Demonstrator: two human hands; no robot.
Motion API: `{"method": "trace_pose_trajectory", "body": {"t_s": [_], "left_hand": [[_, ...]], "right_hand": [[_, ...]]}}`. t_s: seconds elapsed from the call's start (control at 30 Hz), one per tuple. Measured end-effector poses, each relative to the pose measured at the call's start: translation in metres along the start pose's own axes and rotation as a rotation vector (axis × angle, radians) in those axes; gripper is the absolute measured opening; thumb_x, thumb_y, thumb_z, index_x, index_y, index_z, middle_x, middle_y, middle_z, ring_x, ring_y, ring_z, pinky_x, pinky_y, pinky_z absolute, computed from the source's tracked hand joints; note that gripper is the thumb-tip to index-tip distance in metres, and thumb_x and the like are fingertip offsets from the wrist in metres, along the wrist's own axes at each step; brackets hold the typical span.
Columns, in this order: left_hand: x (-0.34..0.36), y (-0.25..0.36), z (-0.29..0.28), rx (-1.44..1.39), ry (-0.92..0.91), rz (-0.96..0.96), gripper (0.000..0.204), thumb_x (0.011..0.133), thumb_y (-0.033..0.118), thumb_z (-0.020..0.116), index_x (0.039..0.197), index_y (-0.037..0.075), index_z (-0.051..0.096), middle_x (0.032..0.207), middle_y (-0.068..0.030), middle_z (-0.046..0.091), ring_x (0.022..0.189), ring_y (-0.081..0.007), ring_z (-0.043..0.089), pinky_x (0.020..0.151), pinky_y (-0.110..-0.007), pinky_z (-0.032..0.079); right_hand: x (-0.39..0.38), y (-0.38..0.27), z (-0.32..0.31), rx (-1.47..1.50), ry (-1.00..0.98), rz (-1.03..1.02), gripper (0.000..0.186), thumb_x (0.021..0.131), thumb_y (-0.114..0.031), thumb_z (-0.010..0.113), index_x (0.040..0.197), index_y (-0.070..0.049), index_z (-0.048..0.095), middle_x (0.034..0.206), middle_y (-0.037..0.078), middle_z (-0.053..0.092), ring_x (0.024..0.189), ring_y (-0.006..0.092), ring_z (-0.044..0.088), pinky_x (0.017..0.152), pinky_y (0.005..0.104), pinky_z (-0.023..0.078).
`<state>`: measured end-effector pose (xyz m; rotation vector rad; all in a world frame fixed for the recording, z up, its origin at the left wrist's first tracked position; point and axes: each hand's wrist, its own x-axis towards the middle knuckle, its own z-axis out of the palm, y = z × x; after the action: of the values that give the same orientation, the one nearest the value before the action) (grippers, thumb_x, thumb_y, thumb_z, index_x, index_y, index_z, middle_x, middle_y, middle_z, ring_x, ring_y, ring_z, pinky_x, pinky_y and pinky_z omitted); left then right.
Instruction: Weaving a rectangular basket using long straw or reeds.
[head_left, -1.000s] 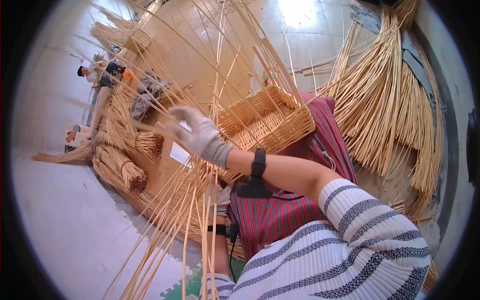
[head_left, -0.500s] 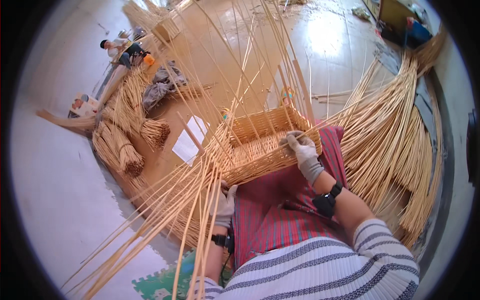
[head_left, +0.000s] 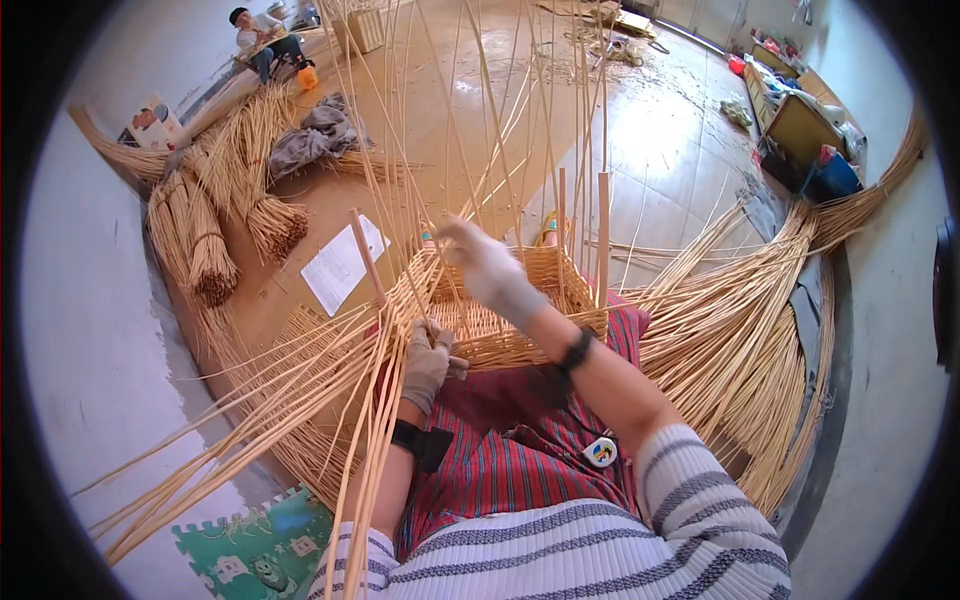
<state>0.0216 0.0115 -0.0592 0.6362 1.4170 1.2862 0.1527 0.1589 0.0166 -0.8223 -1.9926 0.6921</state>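
Note:
A half-woven rectangular wicker basket (head_left: 520, 350) rests on my lap, over a red striped cloth (head_left: 500, 440). Flat wooden stakes (head_left: 603, 240) stand up at its corners, and thin willow rods rise from its far side. Many long rods (head_left: 250, 440) fan out from its left end toward the lower left. My left hand (head_left: 428, 365), in a pale work glove, is closed on the near left corner of the basket, among those rods. My gloved right hand (head_left: 490, 270) is raised over the basket's inside, close to the upright rods; motion smears its fingers.
Loose rods (head_left: 740, 350) lie heaped on the right, and tied bundles (head_left: 205, 240) on the left. A white paper sheet (head_left: 345, 265) lies on the floor. Far left sits another person (head_left: 268, 45). A green foam mat (head_left: 260, 550) is at lower left; boxes (head_left: 805, 115) stand far right.
My right hand has left the basket's near right rim and moved left and up over the inside. My left hand has shifted up at the near left corner. The view has also tilted upward.

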Motion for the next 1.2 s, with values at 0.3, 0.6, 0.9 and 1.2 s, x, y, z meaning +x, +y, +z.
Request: {"method": "trace_pose_trajectory", "body": {"t_s": [0.3,0.6,0.9,1.2], "left_hand": [[0.007,-0.002,-0.003,0.057,0.077,-0.058,0.022,0.103,0.012,0.063,0.105,0.014,0.041,0.094,-0.0114,0.063,0.059,-0.0271,0.073,0.045,-0.042,0.062],[0.014,0.011,0.019,0.141,0.261,-0.121,0.053,0.085,0.019,0.088,0.097,0.012,0.037,0.067,-0.0082,0.059,0.043,-0.0235,0.063,0.035,-0.039,0.052],[-0.015,0.036,0.052,0.843,0.339,0.590,0.056,0.097,0.035,0.074,0.137,0.006,0.049,0.081,-0.0151,0.070,0.072,-0.0199,0.074,0.061,-0.035,0.057],[0.023,0.004,0.077,0.409,-0.116,-0.321,0.050,0.104,0.051,0.058,0.114,0.003,0.069,0.085,-0.0149,0.076,0.066,-0.0239,0.076,0.056,-0.034,0.061]], "right_hand": [[-0.051,-0.018,-0.037,0.588,0.340,0.184,0.053,0.103,-0.004,0.052,0.153,-0.018,0.041,0.080,0.006,0.056,0.073,0.0181,0.061,0.074,0.0370,0.058],[-0.149,-0.015,-0.038,0.681,0.627,0.447,0.018,0.113,-0.020,0.049,0.127,-0.009,0.048,0.074,0.004,0.051,0.068,0.0169,0.058,0.076,0.0378,0.058],[-0.187,0.038,-0.096,0.859,0.478,0.702,0.015,0.105,-0.012,0.062,0.119,-0.007,0.061,0.102,0.008,0.075,0.094,0.0153,0.070,0.075,0.0292,0.057],[-0.017,-0.005,-0.064,-0.200,0.044,0.037,0.064,0.095,0.000,0.059,0.155,-0.017,0.044,0.141,0.020,0.062,0.130,0.0341,0.062,0.100,0.0399,0.053]]}}
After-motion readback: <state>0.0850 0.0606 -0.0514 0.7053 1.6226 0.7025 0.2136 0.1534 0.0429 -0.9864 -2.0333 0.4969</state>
